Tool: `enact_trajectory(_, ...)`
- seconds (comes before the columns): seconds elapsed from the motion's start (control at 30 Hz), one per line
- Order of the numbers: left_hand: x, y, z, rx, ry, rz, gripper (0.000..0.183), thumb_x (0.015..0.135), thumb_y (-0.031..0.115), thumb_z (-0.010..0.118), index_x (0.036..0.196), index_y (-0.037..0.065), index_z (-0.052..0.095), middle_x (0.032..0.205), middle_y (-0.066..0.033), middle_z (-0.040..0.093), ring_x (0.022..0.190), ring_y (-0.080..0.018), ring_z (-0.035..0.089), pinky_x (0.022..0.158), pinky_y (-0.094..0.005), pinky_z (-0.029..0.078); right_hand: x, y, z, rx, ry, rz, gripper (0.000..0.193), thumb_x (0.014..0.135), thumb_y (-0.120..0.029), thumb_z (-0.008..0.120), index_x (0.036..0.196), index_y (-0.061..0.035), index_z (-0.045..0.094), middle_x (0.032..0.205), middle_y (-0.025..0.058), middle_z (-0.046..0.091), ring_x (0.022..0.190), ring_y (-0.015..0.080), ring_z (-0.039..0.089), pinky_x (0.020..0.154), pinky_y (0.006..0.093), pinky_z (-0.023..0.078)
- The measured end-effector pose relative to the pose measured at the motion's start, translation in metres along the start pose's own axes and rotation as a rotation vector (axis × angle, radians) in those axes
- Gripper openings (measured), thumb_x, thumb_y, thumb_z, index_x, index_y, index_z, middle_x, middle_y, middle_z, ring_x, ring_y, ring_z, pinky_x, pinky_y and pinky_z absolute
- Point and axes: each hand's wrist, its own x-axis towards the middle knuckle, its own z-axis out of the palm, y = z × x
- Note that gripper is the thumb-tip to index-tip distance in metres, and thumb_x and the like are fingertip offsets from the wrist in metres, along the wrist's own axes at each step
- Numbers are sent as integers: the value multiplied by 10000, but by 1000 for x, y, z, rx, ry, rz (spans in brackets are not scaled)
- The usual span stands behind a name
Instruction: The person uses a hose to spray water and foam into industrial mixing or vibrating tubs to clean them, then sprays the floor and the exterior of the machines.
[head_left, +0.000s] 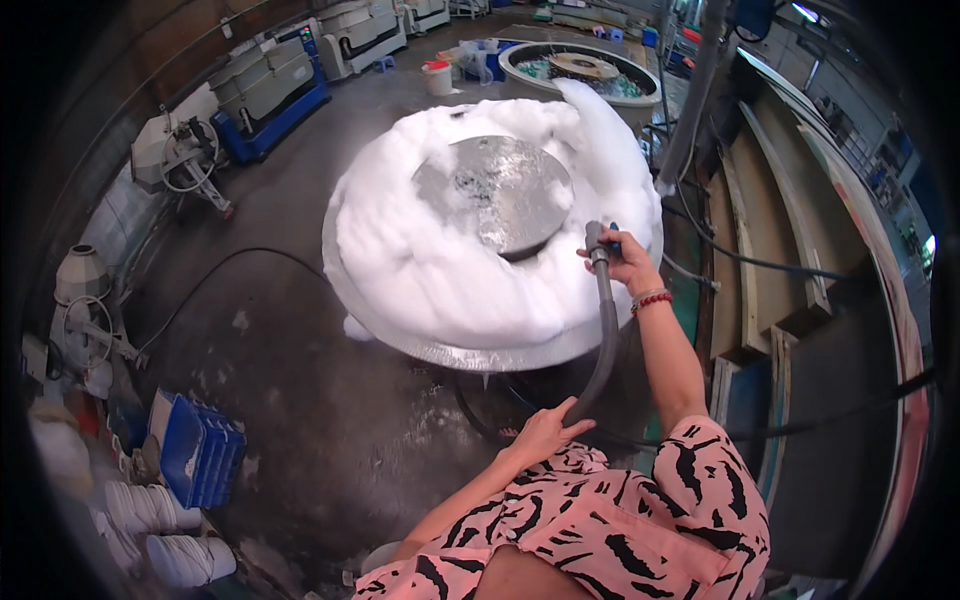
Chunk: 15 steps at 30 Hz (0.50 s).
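My right hand (630, 264) is closed around the grey nozzle (598, 240) of a hose, close to a small blue part like a valve lever. The nozzle points away from me over white foam (450, 290). The grey hose (606, 335) curves down from it toward my body. My left hand (543, 437) is closed on its lower stretch, near my waist; some of those fingers are hidden. Foam heaps over a wide round metal bowl (470, 356), its near rim bare. A wet, round metal top (510, 195) shows in its middle.
Beyond stands another round tub (640, 102) with greenish pieces, near a white bucket (437, 78). Blue crates (200, 450) and white buckets (190, 560) sit lower left. A dark cable (215, 268) crosses the floor. Wooden-edged troughs (760, 230) and a metal post (690, 110) stand right.
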Motion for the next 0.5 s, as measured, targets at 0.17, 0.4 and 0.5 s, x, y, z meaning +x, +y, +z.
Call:
enact_trajectory(0.17,-23,3,15,139,43,109,536,768,406,626,1105,7,507,499,-175,490,472,-296,537,503,-353,406,-52,-1,-18,60,23,-117,588,703,-28,514,1247,-177,350,1094,167,422,942,397,514,560,418,448)
enact_trajectory(0.4,-33,-2,47,78,28,133,389,762,337,629,960,11,553,527,-171,535,519,-305,573,540,-354,428,-91,6,-31,62,29,-159,525,693,-28,521,1181,-171,393,1092,153,406,917,378,520,578,415,439)
enact_trajectory(0.5,-23,3,58,-89,-97,62,288,785,207,627,940,-26,560,692,-151,616,575,-144,561,586,-294,441,-76,22,-58,15,125,-59,465,701,-51,508,1143,-139,394,1019,168,453,818,371,556,539,428,445)
